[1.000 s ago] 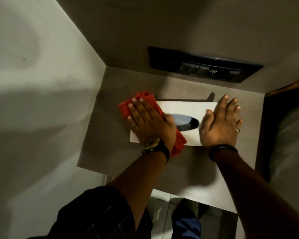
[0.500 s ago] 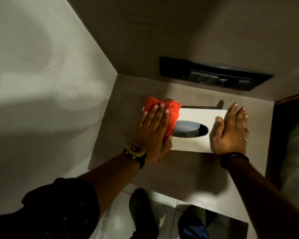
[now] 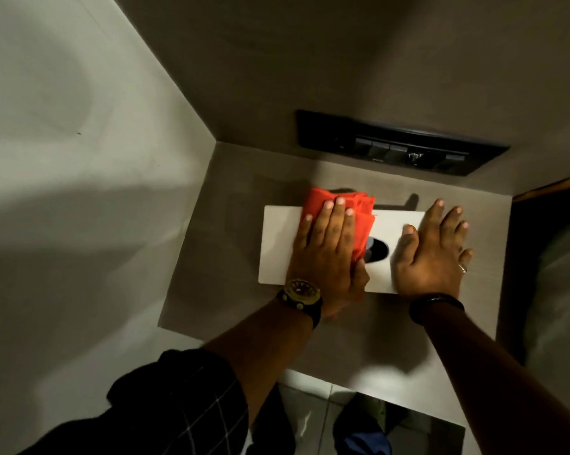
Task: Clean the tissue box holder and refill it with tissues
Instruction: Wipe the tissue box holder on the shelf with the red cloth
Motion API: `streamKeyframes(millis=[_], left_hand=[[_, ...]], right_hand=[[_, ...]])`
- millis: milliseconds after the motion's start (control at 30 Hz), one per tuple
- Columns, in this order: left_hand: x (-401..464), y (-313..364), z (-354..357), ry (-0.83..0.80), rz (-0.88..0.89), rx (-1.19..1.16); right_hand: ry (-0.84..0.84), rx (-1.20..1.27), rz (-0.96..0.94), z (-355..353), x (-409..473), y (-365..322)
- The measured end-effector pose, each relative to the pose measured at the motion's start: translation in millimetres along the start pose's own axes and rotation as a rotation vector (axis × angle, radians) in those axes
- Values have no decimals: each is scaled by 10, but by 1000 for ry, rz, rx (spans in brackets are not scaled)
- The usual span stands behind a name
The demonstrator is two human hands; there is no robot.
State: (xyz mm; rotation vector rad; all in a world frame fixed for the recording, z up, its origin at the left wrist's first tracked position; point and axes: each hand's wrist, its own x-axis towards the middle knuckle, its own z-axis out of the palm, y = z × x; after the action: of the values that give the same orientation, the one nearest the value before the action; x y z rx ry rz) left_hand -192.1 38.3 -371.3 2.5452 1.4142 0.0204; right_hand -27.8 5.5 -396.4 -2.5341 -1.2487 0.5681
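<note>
A: Biggest first: we see a grey-brown wood-grain shelf set in a corner, a pale wall on its left and a darker panel behind.

B: On that back panel we see a long black switch plate with several small buttons, well apart from our hands.

A: The flat white rectangular tissue box holder lies on the shelf, long side toward us. Its dark oval slot shows only in part, and we cannot tell whether any tissue is inside.

B: What stands in the way is us. Our left hand covers the holder's middle and our right hand covers its right end.

A: The left hand lies palm down, its 4 fingers straight and close together, pressing a crumpled red-orange cloth onto the holder's top. Nothing is pinched; the cloth is just pinned under the palm, and it sticks out past the fingertips and over the far edge.

B: The right hand is flat too, fingers spread wide, thumb beside the slot, holding nothing, just bearing on the holder.

A: Smaller things: a gold-faced wristwatch on a black strap on the left wrist, a black band on the right wrist.

B: And 1 thin ring on a right finger.
</note>
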Motion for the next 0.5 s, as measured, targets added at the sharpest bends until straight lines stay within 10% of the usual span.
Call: streamKeyframes(millis=[500], left_hand=[[106, -482, -168, -133, -249, 31]], right_hand=[[-10, 9, -2, 28, 11, -7]])
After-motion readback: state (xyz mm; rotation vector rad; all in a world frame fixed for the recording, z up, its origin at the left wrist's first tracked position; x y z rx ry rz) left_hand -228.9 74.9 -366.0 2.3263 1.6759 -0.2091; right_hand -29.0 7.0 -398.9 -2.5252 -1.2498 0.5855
